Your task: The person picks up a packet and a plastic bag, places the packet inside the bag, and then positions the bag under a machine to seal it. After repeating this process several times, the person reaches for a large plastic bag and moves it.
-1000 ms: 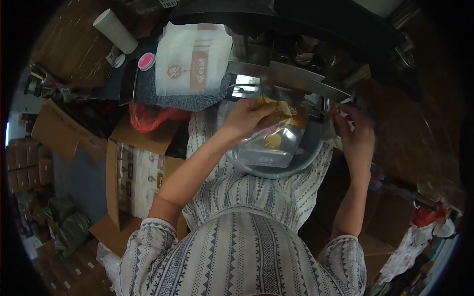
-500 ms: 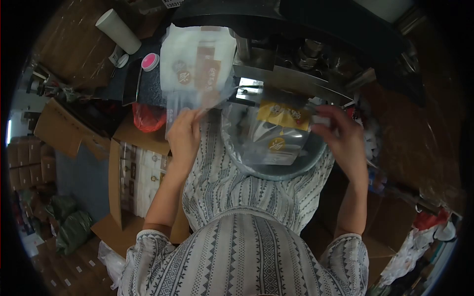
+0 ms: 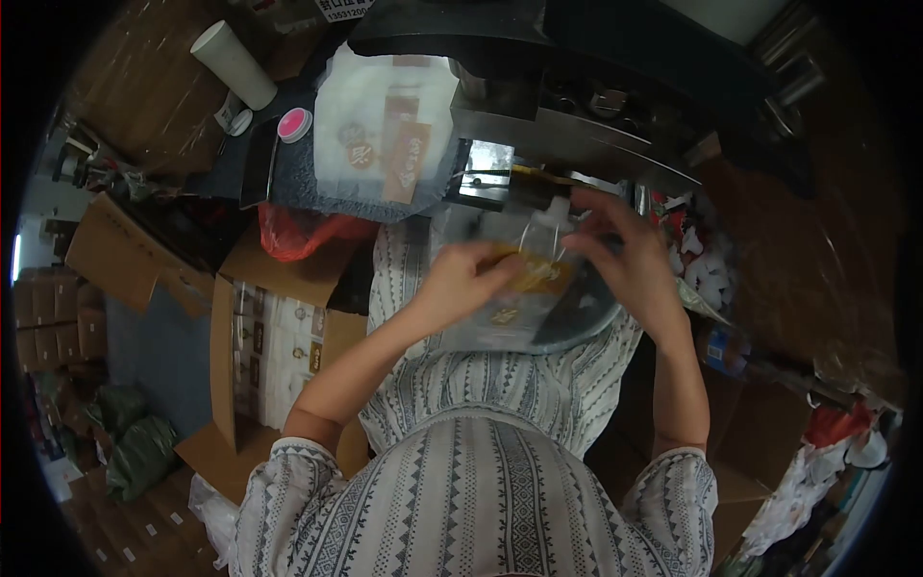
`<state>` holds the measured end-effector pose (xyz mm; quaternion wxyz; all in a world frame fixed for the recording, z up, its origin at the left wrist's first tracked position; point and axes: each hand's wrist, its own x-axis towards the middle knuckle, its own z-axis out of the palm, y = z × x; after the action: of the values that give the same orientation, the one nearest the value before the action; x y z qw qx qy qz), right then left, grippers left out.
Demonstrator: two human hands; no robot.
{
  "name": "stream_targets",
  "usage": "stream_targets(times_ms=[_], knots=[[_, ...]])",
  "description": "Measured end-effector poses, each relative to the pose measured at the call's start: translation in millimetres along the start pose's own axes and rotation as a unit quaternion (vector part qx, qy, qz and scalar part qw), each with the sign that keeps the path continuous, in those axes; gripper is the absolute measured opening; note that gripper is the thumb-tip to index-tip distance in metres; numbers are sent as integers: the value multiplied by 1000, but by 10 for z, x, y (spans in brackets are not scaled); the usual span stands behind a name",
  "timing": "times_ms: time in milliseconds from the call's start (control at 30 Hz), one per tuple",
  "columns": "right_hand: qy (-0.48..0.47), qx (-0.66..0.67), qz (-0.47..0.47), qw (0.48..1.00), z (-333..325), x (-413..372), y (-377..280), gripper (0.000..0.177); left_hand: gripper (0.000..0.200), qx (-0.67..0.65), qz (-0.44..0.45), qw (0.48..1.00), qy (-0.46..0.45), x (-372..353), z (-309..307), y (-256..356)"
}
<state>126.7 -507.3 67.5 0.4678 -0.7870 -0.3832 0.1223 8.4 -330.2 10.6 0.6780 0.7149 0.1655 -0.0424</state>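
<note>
A clear plastic bag with a yellow printed band (image 3: 541,273) lies over a grey-blue basin (image 3: 588,332) on the lap. My left hand (image 3: 468,281) pinches the bag at the left end of its yellow band. Just above the bag's right side is my right hand (image 3: 620,252), its fingers curled close to a small clear piece; blur hides whether they grip it. A stack of white printed bags (image 3: 382,135) rests on a dark cloth-covered surface at the upper left of centre. Beyond the basin stands a metal machine (image 3: 577,135).
Left of the stack are a pink-lidded round tub (image 3: 294,125), a white cup (image 3: 234,64) and a dark phone-like slab (image 3: 258,163). An open carton (image 3: 224,361) of packs sits at lower left, near a red plastic bag (image 3: 306,234).
My left hand has moved right, from the front of the white stack to the yellow-banded bag. My right hand has shifted slightly left. The yellow-banded bag sits lower and further left.
</note>
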Motion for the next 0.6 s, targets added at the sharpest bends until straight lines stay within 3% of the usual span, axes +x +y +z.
stream_targets(times_ms=[100, 133, 167, 200, 267, 333, 367, 400, 433, 467, 500, 533, 600], knots=[[42, -59, 50, 996, -201, -164, 50, 32, 24, 4, -63, 998, -23, 383, -27, 136], [56, -139, 80, 985, -251, -221, 81, 31, 24, 4, -63, 998, -25, 459, 5, 148], [69, -219, 109, 967, -313, -270, 130, 30, 24, -109, -80, 991, -11, 519, 41, 155], [69, -219, 109, 967, -394, -253, 281, 30, 25, -220, -96, 971, 5, 545, 57, 157], [173, -375, 30, 910, -505, -122, 761, 31, 26, -197, -100, 975, 1, 527, 50, 140], [179, -434, 14, 883, -450, -51, 1174, 30, 28, -173, -104, 979, -1, 456, -15, 105], [188, -492, -6, 850, -441, 8, 1264, 30, 29, -115, -28, 991, 57, 406, -127, 83], [192, -491, -11, 850, -452, 66, 1237, 30, 30, -55, 49, 991, 115, 381, -276, 63], [156, -450, 84, 875, -453, 74, 1180, 31, 34, 143, 146, 956, 212, 330, -489, 19], [117, -403, 180, 890, -448, 57, 1127, 33, 38, 333, 233, 865, 294, 286, -684, -54], [116, -401, 182, 890, -445, 18, 1083, 33, 45, 527, 228, 741, 348, 285, -756, -240], [113, -387, 171, 899, -451, -23, 1028, 26, 45, 528, 224, 742, 347, 242, -763, -379], [112, -373, 156, 908, -481, -81, 871, 20, 40, 615, 241, 685, 307, 152, -780, -545]])
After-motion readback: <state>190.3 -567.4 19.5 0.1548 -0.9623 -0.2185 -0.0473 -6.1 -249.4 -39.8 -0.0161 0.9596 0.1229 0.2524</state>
